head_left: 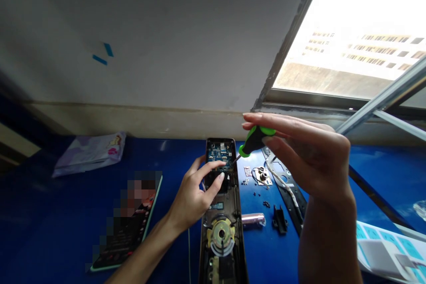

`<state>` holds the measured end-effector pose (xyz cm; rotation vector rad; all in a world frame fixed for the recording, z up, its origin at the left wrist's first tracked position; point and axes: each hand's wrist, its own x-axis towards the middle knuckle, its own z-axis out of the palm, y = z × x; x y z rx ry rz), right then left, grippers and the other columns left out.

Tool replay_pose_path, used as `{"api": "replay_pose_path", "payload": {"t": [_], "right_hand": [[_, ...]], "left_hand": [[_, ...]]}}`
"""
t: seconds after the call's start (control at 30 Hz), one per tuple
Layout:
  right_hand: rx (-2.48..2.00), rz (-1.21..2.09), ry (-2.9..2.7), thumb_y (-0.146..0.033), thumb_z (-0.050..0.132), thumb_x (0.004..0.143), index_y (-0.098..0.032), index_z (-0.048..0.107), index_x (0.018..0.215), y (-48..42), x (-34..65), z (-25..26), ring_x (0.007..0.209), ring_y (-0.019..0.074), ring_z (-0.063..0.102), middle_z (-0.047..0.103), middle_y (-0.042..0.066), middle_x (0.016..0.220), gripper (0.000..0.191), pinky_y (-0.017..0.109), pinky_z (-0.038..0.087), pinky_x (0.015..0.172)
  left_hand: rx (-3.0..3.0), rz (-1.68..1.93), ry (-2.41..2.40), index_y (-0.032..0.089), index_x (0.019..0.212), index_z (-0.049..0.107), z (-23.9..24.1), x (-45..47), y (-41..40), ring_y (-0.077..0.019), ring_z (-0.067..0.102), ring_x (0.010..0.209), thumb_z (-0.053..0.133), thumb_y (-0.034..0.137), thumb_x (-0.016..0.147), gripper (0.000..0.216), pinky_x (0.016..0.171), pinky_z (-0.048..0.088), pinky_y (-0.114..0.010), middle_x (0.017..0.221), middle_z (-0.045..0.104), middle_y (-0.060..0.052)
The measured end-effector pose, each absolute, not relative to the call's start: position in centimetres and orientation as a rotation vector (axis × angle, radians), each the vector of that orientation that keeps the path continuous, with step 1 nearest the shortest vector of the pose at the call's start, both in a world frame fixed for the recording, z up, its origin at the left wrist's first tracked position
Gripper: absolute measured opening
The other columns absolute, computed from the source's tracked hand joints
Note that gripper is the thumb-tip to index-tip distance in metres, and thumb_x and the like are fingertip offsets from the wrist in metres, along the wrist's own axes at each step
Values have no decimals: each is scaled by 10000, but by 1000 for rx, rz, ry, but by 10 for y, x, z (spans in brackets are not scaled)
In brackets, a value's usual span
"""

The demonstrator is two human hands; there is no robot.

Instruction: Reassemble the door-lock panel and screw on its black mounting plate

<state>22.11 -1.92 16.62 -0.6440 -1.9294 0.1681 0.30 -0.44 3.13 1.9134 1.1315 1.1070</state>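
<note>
A long dark electronic housing (238,213) lies lengthwise before me, its inside exposed. At its far end sits a blue circuit board (218,153); nearer me is a round brass-coloured part (221,233). My left hand (196,193) holds the housing by its left side, index finger and thumb reaching over the board, other fingers at the edge. In my right hand (299,151) is a screwdriver (254,142) with a green and black handle, gripped between the thumb and outstretched fingers. It slants down left, its tip at the board's right edge; the exact contact point cannot be made out.
Right of the housing lie small screws (245,182), a small metal plate with a knob (262,176), a black bracket (280,220), a pinkish cylinder (253,219) and a dark panel with a cable (286,182). Leftward are a phone-like screen (129,230) and a purple-white packet (89,153).
</note>
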Motion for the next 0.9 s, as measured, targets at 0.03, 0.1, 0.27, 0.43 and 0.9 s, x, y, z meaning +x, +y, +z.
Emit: {"api": "replay_pose_path", "payload": {"t": [0.03,0.1,0.27,0.43,0.9], "right_hand": [[-642,153,-1919,-66,767,922,-337,766,1316,-18,222,166,1047,204,800,833,20,1185,479,387,687,895],[-646,57,-1890,-109,880,836,-358,796,1254,-15,224,164,920,190,791,839,4,1075,494,354,687,758],[-690,11,-1848,-133,678,996,-373,752,1338,-11,225,159,1097,244,801,820,22,1251,425,451,702,894],[-655,122,-1861,-111,779,924,-391,766,1310,-7,226,158,1008,226,808,834,15,1165,477,411,714,817],[-667,-51,-1809,-193,902,821,-350,816,1208,0,222,155,848,203,763,808,9,989,427,382,693,716]], "left_hand": [[1912,1106,1129,279,1198,776,31,3,-4,-267,726,1161,615,391,1001,278,1082,591,-448,1283,720,-75],[1908,1105,1125,276,1192,778,30,2,-3,-265,728,1155,611,393,1004,277,1073,595,-443,1274,722,-75],[1911,1113,1129,279,1178,785,29,3,-3,-267,729,1149,625,397,999,267,1072,597,-444,1267,732,-75],[1885,1113,1133,271,1164,786,29,4,-2,-272,728,1155,626,394,994,264,1080,589,-450,1266,734,-75],[1855,1115,1119,270,1108,800,28,4,-1,-265,728,1126,645,392,982,234,1066,588,-437,1238,740,-74]]}}
